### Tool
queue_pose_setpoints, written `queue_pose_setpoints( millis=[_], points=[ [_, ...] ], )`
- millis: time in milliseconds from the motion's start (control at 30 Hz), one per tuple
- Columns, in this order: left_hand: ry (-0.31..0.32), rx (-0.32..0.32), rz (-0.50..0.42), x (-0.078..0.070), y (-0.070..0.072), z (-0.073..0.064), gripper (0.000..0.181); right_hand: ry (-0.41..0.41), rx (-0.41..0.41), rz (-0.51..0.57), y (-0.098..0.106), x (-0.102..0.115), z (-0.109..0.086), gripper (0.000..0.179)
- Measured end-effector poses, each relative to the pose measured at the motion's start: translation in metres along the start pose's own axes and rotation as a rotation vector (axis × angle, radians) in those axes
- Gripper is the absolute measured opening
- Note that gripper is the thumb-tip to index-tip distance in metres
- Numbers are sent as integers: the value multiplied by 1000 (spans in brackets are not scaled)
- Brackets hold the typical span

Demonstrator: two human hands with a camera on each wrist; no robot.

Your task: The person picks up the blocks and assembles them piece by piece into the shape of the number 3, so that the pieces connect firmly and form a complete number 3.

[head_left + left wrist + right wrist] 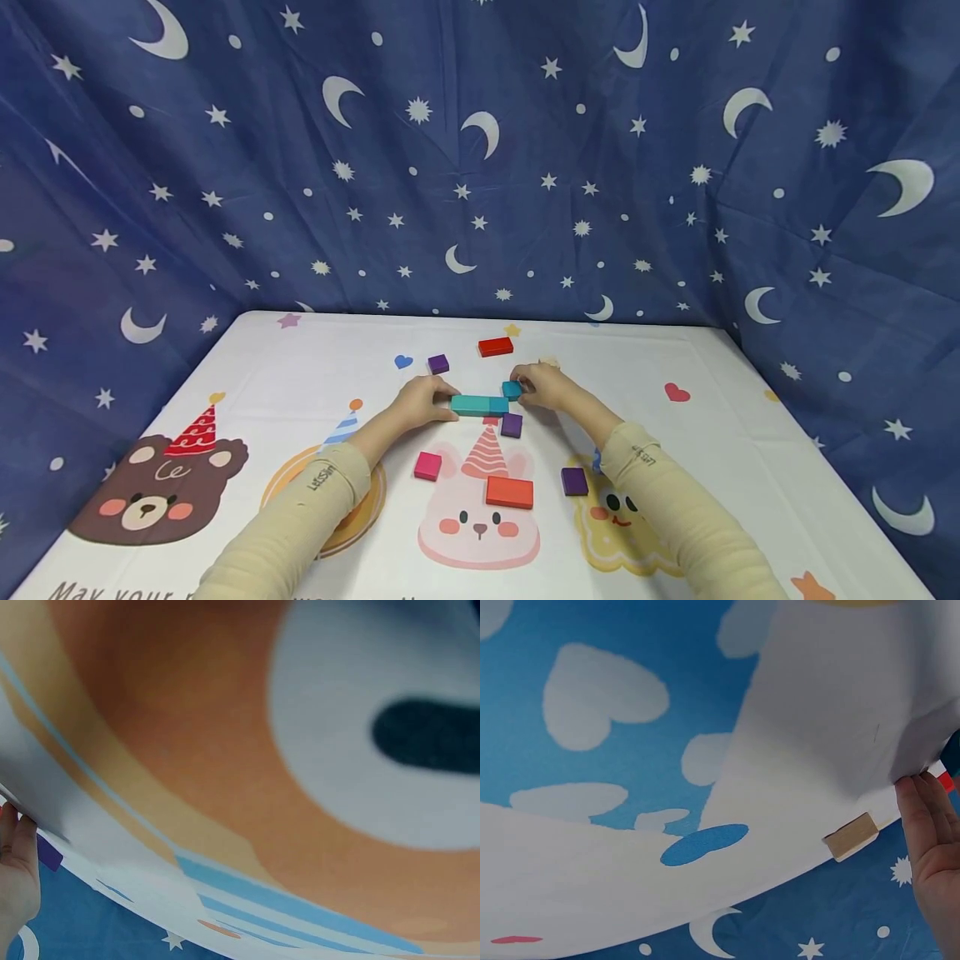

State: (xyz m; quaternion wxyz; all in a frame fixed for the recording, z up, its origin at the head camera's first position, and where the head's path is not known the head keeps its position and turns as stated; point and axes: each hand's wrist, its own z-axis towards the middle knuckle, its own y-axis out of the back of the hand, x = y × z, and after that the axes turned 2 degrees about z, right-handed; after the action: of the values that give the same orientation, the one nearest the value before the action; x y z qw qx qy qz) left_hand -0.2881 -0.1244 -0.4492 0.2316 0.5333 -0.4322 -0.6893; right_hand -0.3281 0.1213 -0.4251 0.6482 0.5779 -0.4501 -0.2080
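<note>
In the head view a long teal block lies at mid-table, a blue block flush against its right end. My left hand grips the teal block's left end between thumb and fingers. Just behind the blue end, my right hand pinches a small blue block from its right side. Close in front of the row sits a purple block. Both wrist views catch only part of each hand, the left and the right, at the frame edge.
Farther back are a red block, a purple block and a wooden block, partly hidden by my right hand in the head view. Nearer lie a pink block, an orange-red block and another purple block.
</note>
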Motion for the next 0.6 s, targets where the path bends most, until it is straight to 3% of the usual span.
queue_pose_setpoints(
  millis=[600],
  points=[
    [0,-5,4,-1,0,-1,35,-36,14,22,-2,0,0,42]
  ],
)
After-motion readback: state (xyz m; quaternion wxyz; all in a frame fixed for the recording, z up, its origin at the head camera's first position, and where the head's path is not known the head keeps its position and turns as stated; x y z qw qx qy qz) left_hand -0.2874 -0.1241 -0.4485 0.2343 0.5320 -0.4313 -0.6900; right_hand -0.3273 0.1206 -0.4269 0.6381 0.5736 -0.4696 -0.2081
